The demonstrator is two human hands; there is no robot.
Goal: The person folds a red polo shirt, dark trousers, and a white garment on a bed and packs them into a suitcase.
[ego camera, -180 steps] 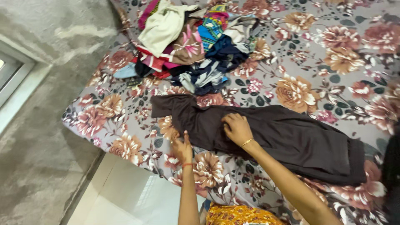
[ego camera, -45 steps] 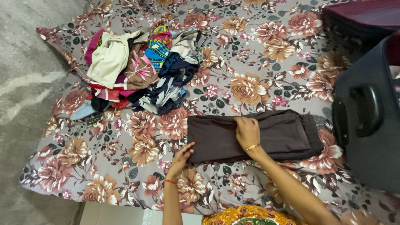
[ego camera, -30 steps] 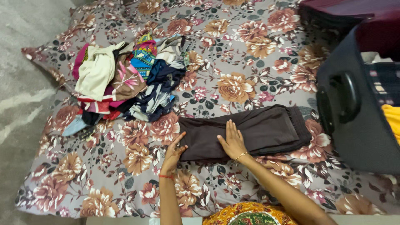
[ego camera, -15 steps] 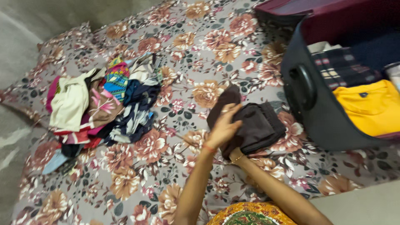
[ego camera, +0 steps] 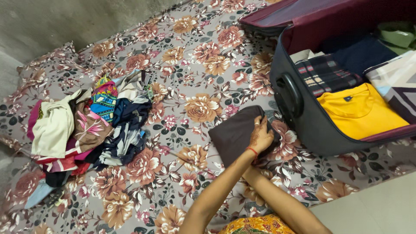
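Head view: left hand [ego camera: 260,135] fingers are curling over soft, folded dark-brown trousers [ego camera: 236,134] on the floral bed [ego camera: 195,65]; right hand's grip is hidden.

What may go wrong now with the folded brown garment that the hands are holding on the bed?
The folded brown garment is gripped mostly at one edge by the left hand, so its layers may fall open when lifted. The suitcase already looks full around the yellow shirt, so squeezing it in might crease it.

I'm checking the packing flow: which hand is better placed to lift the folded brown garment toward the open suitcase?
Probably the left. The left hand lies on the folded brown garment, at its edge beside the suitcase. The right hand is hidden under the left forearm.
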